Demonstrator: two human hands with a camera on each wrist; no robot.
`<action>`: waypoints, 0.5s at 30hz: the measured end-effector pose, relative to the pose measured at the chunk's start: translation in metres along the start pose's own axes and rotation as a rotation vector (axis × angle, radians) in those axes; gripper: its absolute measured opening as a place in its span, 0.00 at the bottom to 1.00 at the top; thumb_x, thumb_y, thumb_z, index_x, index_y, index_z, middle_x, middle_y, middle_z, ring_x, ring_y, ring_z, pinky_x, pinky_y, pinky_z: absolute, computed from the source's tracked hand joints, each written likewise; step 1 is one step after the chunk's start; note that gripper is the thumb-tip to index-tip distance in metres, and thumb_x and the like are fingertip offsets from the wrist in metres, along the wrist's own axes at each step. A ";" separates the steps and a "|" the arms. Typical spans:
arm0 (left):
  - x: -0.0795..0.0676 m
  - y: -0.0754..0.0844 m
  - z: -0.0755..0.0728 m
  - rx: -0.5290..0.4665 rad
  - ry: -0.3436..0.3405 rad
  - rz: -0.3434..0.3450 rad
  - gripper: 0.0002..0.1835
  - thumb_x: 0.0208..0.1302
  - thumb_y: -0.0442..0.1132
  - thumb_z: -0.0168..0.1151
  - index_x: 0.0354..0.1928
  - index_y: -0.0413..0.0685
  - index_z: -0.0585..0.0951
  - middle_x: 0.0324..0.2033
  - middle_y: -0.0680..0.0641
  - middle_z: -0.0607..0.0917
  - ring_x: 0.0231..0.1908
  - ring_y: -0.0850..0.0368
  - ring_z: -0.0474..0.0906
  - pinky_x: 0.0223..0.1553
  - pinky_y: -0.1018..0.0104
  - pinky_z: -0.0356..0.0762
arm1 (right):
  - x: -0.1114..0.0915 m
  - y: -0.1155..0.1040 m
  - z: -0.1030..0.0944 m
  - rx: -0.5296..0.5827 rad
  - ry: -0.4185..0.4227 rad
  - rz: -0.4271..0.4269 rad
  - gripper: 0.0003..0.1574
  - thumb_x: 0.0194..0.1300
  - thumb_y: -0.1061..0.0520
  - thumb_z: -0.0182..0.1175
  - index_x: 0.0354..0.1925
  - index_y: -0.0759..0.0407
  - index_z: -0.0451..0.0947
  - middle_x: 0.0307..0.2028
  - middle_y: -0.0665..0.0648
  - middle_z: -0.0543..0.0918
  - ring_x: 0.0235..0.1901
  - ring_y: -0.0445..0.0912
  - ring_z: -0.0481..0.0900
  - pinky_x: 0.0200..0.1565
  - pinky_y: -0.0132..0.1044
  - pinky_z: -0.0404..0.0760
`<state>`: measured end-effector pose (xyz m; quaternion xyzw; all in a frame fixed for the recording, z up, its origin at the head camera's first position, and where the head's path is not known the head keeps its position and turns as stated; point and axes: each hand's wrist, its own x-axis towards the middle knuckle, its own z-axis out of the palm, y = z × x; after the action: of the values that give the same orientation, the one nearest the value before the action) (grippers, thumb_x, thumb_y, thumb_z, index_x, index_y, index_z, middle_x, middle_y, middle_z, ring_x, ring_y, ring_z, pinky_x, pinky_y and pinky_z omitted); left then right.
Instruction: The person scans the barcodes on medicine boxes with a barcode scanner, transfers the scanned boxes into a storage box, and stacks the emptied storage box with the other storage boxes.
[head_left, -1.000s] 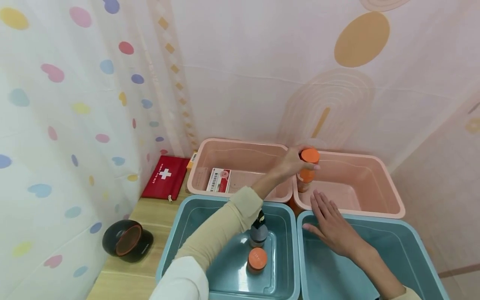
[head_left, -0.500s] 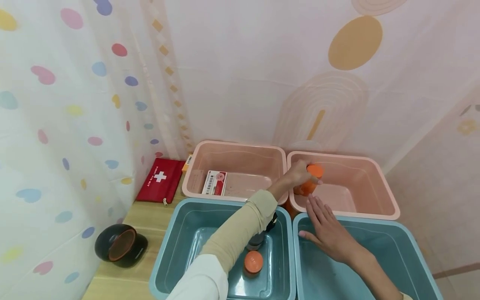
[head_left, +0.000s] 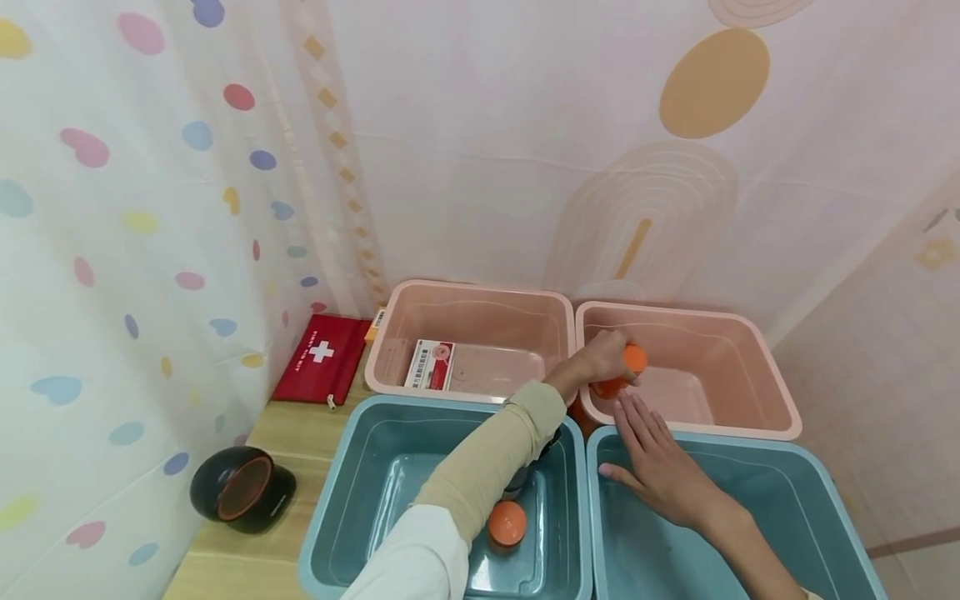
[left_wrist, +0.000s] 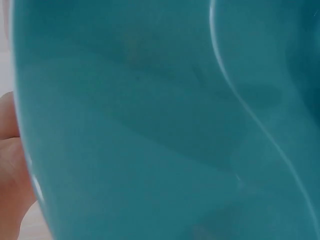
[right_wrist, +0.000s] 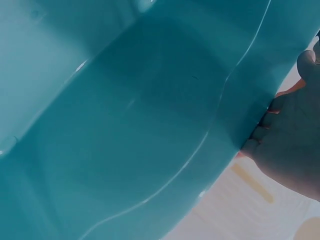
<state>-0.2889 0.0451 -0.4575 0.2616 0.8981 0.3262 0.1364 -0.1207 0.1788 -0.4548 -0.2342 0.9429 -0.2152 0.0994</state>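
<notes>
In the head view my left hand [head_left: 603,357] holds an orange-capped bottle [head_left: 634,358] low in the near left corner of the right pink bin [head_left: 757,375]. Part of the bottle is hidden behind the fingers. My right hand [head_left: 667,467], fingers straight and together, lies over the rim between that bin and the right blue bin [head_left: 817,475], fingertips close to the bottle. In the left wrist view only part of the left hand [left_wrist: 12,185] shows past a blue wall. The right wrist view has the right hand [right_wrist: 290,125] at the blue rim.
The left blue bin [head_left: 330,500] contains another orange-capped bottle [head_left: 507,525] and a dark-topped bottle, mostly covered by the left sleeve. A white-and-red medicine box [head_left: 431,365] lies in the left pink bin [head_left: 480,292]. On the table are a red first aid pouch [head_left: 318,358] and a black bowl-like object [head_left: 243,487].
My left hand has lowered the orange-capped bottle from rim height down into the right pink bin. The right hand keeps its place; the head view has shifted slightly.
</notes>
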 end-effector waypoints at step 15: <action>0.003 0.003 0.015 0.400 -0.008 0.046 0.19 0.72 0.40 0.75 0.61 0.46 0.86 0.53 0.48 0.86 0.51 0.56 0.78 0.52 0.73 0.79 | -0.006 0.000 0.002 -0.022 0.007 -0.020 0.61 0.77 0.38 0.66 0.86 0.73 0.50 0.87 0.74 0.47 0.86 0.71 0.42 0.83 0.69 0.46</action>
<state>-0.2842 0.0560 -0.4668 0.3052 0.9382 0.1434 0.0776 -0.1147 0.1813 -0.4558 -0.2438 0.9431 -0.2066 0.0914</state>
